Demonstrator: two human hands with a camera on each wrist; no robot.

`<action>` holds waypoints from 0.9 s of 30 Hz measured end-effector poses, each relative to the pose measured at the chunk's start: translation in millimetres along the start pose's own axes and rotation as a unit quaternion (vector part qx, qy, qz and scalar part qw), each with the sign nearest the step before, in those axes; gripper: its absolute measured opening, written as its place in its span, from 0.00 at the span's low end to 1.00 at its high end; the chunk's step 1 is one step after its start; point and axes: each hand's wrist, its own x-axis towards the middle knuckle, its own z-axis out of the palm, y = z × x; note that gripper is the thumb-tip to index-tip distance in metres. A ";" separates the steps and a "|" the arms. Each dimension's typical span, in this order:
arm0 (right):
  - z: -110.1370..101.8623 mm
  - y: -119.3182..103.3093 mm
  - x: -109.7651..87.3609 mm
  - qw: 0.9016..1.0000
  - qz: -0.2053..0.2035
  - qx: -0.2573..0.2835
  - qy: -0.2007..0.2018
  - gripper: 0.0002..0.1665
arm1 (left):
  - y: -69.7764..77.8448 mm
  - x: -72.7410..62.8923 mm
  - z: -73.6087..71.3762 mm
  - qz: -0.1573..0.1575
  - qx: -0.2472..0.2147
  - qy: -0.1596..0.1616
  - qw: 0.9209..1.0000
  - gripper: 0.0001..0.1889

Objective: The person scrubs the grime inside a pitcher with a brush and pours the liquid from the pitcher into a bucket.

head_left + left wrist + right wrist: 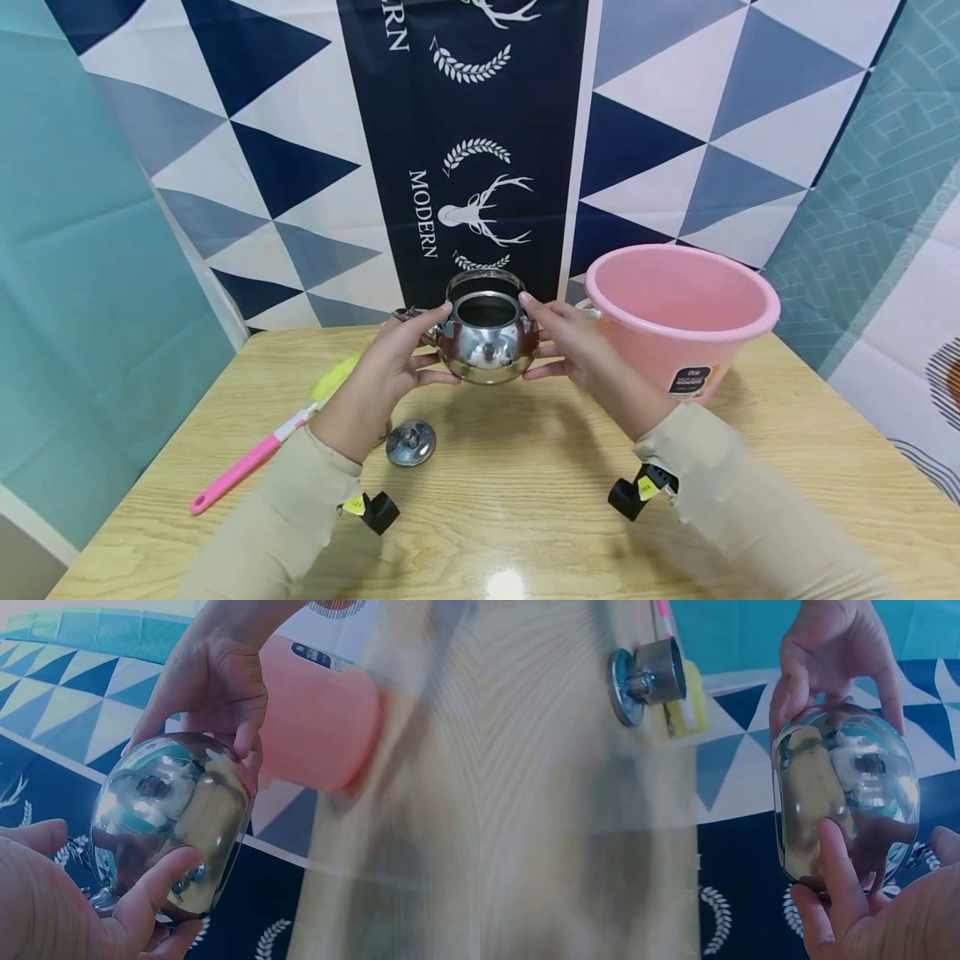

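Note:
A shiny round metal teapot (487,346) is held up above the table between both hands, its lidless mouth facing up and toward the head camera. My left hand (397,354) grips the spout side, thumb near the rim and fingers beneath. On the opposite side my right hand (573,337) holds the body the same way. The arched handle (487,273) stands behind the mouth. Below the left wrist lies the round metal lid (411,442). A small metal cylinder (661,671) is beside the lid in the right wrist view; the left arm mostly hides it in the head view.
A pink bucket (678,333) stands at the right rear of the wooden table (510,500). To the left lies a brush with a pink handle (240,471) and a yellow-green head (330,379), partly behind the left arm. A patterned cloth (300,167) hangs behind the table.

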 end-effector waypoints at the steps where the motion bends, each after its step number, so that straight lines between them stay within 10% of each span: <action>1: -1.2 -3.2 -1.2 1.000 -0.001 -0.005 0.001 0.43 | 2.2 -1.1 2.0 0.001 0.001 0.003 1.000 0.28; 27: -44.2 -80.9 -23.7 0.999 -0.017 -0.040 0.028 0.47 | 52.5 -13.3 64.0 0.063 0.018 -0.048 0.997 0.26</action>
